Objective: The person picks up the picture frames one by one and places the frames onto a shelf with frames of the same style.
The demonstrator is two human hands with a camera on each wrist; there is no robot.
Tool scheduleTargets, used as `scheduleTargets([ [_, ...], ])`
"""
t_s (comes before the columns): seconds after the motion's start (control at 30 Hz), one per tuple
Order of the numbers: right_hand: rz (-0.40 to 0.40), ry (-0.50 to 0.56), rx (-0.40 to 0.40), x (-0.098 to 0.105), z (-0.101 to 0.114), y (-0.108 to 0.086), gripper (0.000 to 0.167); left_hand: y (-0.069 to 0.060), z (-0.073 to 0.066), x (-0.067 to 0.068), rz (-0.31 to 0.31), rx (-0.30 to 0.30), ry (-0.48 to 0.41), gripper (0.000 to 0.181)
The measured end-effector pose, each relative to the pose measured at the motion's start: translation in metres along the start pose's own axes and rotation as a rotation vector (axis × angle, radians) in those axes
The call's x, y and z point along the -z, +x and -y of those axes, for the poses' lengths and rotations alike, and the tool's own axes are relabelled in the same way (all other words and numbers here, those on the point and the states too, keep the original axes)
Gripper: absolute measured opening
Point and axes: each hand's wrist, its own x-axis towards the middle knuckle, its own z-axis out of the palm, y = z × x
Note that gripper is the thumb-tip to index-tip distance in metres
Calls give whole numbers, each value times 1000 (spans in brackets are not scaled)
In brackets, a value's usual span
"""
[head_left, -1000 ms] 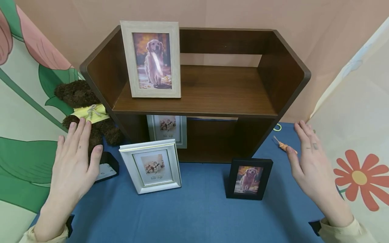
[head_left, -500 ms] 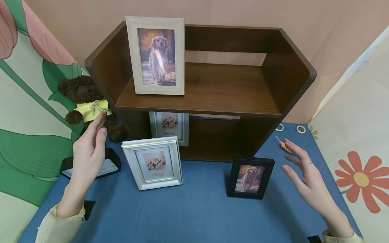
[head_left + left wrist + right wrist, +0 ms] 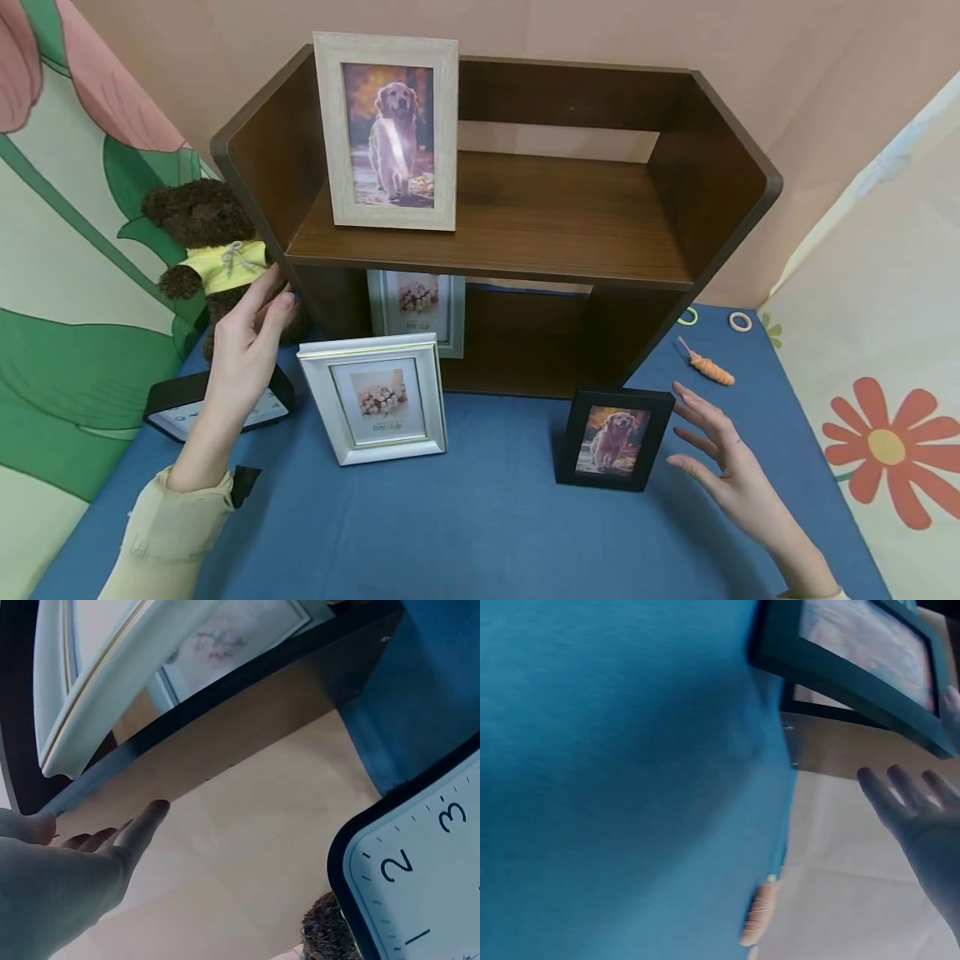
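My left hand [image 3: 243, 354] reaches over a black-rimmed clock [image 3: 420, 855], between a brown teddy bear [image 3: 198, 212] and a silver picture frame [image 3: 375, 400]. Its fingers are loosely bent and hold nothing; in the left wrist view they lie near the dark side panel of the shelf [image 3: 570, 217]. On the right, my right hand [image 3: 723, 467] hovers with spread fingers beside a small black picture frame [image 3: 654, 442], a narrow gap apart in the head view. A dog photo fills that frame. Both frames stand on the blue cloth in front of the shelf.
A large whitish frame [image 3: 444, 142] stands on the upper shelf board, at left. Another silver-grey frame [image 3: 453, 321] is in the lower compartment. Right of the shelf lie an orange toy carrot [image 3: 708, 367] and two rings, one cream ring [image 3: 740, 313]. Printed cloths border both sides.
My left hand has shifted right and away from me, turning edge-on toward the shelf side. My right hand has moved left and down to the black frame, uncovering the carrot and cream ring.
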Motion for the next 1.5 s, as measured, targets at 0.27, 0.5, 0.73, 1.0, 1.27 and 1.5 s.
scheduleTargets([
  [0.27,7,51,-25,-12,-9,-4,111,4,-1,-2,26,-20,-62,48],
  [0.5,13,88,-20,-16,-13,-3,114,6,-4,-5,52,-43,-67,47],
  [0.73,35,87,-52,-21,-15,1,109,9,-7,-7,68,-30,-29,48],
  [1.0,41,140,-49,-25,-21,0,111,12,-5,-7,70,-40,-19,46],
  [1.27,41,177,-36,-27,-27,-1,108,11,-6,-7,75,-42,-13,48],
  [1.5,54,229,-29,-24,-33,0,102,9,-4,-6,80,-40,-1,46],
])
